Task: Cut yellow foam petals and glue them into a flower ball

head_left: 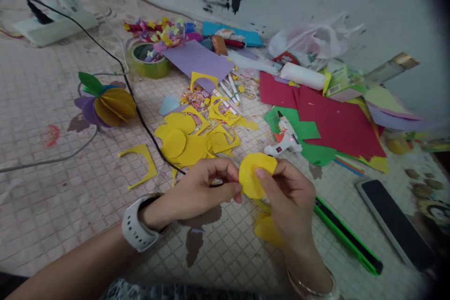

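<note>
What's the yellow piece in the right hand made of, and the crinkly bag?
Yellow piece: paper or thin foam, perhaps; it looks matte, flat and evenly coloured. Crinkly bag: probably thin plastic, slightly shiny, since it's partly see-through and creased.

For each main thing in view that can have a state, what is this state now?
Round yellow paper piece: pinched in right hand, left hand at its edge.
White plastic glue gun: red light lit.
Green-and-black plastic cutter: lying down; blade position unclear.
Grey rectangular phone: lying flat, screen dark.
White power strip: black plug inserted.
Thin white plastic bag: crumpled.
Red paper sheets: flat, overlapping.
</note>
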`<act>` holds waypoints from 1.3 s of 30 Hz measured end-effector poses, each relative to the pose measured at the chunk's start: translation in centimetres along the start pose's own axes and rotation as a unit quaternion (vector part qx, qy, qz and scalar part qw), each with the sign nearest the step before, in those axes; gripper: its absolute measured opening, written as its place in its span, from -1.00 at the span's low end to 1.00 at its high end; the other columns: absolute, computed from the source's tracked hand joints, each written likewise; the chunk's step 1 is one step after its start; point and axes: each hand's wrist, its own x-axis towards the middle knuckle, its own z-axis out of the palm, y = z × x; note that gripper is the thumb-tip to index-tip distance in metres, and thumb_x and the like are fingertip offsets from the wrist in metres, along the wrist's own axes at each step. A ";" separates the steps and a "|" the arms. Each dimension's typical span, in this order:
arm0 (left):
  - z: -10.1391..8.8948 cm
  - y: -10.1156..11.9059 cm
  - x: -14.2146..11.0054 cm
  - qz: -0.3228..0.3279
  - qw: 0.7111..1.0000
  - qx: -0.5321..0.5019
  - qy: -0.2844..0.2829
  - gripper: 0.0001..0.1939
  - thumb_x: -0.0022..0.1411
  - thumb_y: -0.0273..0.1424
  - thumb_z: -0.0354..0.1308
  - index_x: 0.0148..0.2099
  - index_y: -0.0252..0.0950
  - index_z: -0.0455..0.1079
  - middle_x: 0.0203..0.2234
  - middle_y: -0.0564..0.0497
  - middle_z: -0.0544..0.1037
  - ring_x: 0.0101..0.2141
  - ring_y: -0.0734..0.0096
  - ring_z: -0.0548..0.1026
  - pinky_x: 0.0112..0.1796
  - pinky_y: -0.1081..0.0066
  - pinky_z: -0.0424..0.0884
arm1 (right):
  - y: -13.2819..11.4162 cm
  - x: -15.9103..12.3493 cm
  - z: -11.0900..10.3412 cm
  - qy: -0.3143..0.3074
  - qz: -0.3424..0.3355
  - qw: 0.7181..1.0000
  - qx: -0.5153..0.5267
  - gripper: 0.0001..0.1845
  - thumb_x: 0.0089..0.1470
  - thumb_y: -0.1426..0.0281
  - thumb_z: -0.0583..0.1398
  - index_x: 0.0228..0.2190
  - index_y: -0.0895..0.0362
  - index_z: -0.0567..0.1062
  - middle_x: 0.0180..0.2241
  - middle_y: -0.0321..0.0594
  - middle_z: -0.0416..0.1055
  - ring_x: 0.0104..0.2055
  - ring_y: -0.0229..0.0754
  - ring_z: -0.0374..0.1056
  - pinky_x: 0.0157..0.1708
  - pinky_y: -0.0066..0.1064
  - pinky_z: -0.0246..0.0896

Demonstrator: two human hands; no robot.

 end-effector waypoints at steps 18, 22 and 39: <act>0.0 -0.2 0.1 0.047 0.977 0.178 0.110 -0.91 0.11 -0.47 0.11 -0.44 -0.33 0.34 -0.58 0.12 0.41 -0.53 0.57 0.32 -0.51 0.57 0.25 | -0.8 0.6 -0.4 -0.082 -0.277 0.911 -0.294 -0.86 0.01 0.55 0.22 -0.35 0.11 0.50 -0.37 -0.19 0.46 -0.27 -0.08 0.32 -0.24 -0.14 0.20; 0.2 -0.4 0.1 0.051 0.969 0.212 0.115 -0.90 0.12 -0.48 0.10 -0.45 -0.33 0.35 -0.60 0.12 0.41 -0.55 0.58 0.32 -0.54 0.58 0.23 | -0.7 0.8 -0.5 -0.094 -0.292 0.902 -0.302 -0.85 0.00 0.56 0.21 -0.36 0.07 0.47 -0.41 -0.24 0.46 -0.29 -0.10 0.32 -0.26 -0.16 0.21; 0.2 -0.2 0.0 0.049 0.976 0.198 0.070 -0.89 0.08 -0.56 0.09 -0.48 -0.33 0.32 -0.61 0.14 0.37 -0.55 0.59 0.31 -0.51 0.58 0.24 | -0.8 1.0 -0.5 -0.125 -0.214 0.941 -0.232 -0.85 -0.08 0.59 0.20 -0.52 0.10 0.43 -0.49 -0.29 0.39 -0.34 -0.14 0.29 -0.32 -0.24 0.18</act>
